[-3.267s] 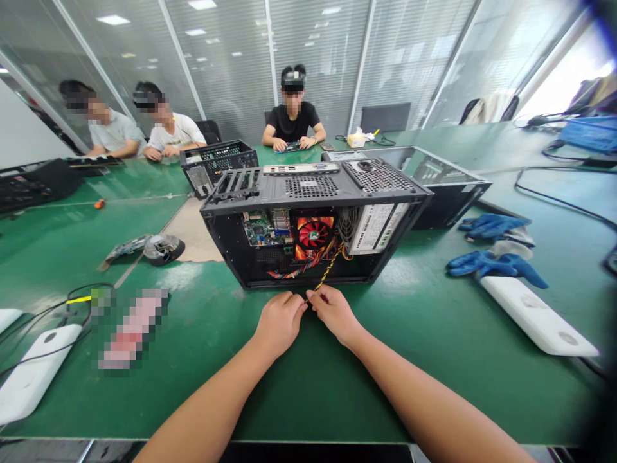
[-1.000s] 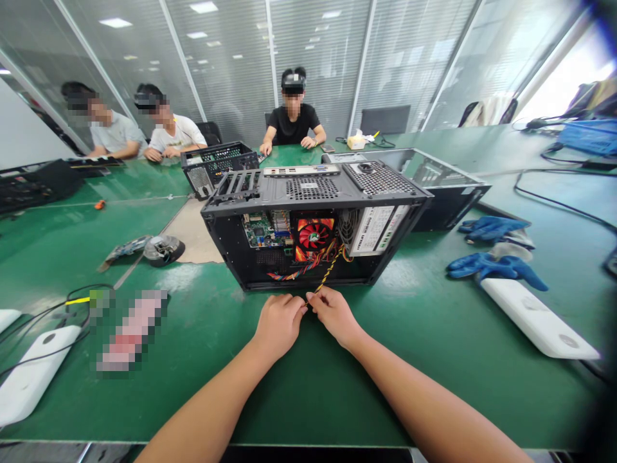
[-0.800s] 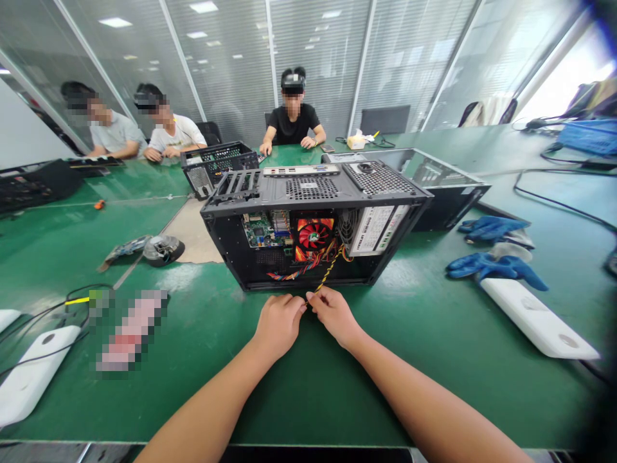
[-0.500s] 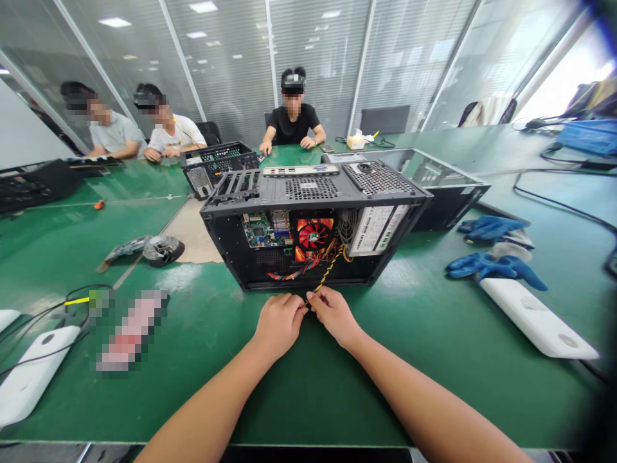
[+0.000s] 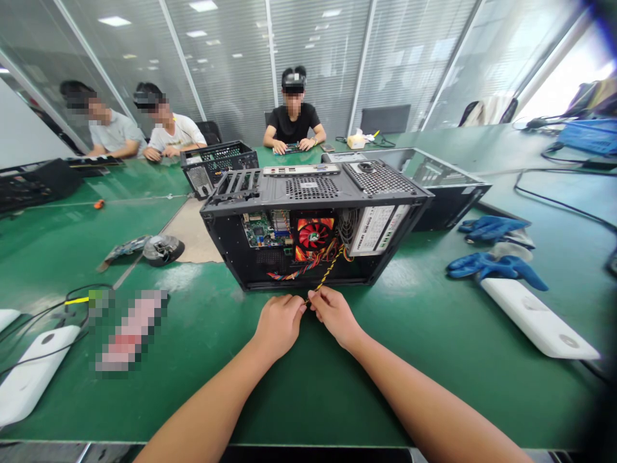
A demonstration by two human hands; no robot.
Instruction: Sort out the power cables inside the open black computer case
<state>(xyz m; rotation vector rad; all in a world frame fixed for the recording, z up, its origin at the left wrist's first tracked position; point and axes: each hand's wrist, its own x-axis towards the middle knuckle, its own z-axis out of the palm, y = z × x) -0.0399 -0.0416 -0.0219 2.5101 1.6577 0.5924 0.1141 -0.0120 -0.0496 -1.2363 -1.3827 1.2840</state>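
A black computer case [image 5: 308, 186] lies open in front of me, its inside facing me. From its power supply [image 5: 373, 230] a twisted yellow and black cable [image 5: 329, 271] runs out over the front edge. My left hand [image 5: 281, 321] pinches the cable's near end, its fingertips mostly hiding that end. Close beside it my right hand [image 5: 333, 313] is closed on the same cable, thumb and forefinger together. Inside the case I see a red fan [image 5: 314, 235], a green circuit board [image 5: 260, 229] and a bundle of coloured wires [image 5: 294, 274] along the bottom.
Blue gloves [image 5: 496, 260] and a white power bank [image 5: 537, 318] lie at right. At left are a metal heatsink-like part [image 5: 164, 250], another white power bank [image 5: 41, 373] and black cables. More cases [image 5: 219, 164] stand behind; several people sit across the green table [image 5: 193, 411].
My hands stay at the same spot on the cable, with only slight finger shifts. The person opposite has brought both hands back together over a circuit board.
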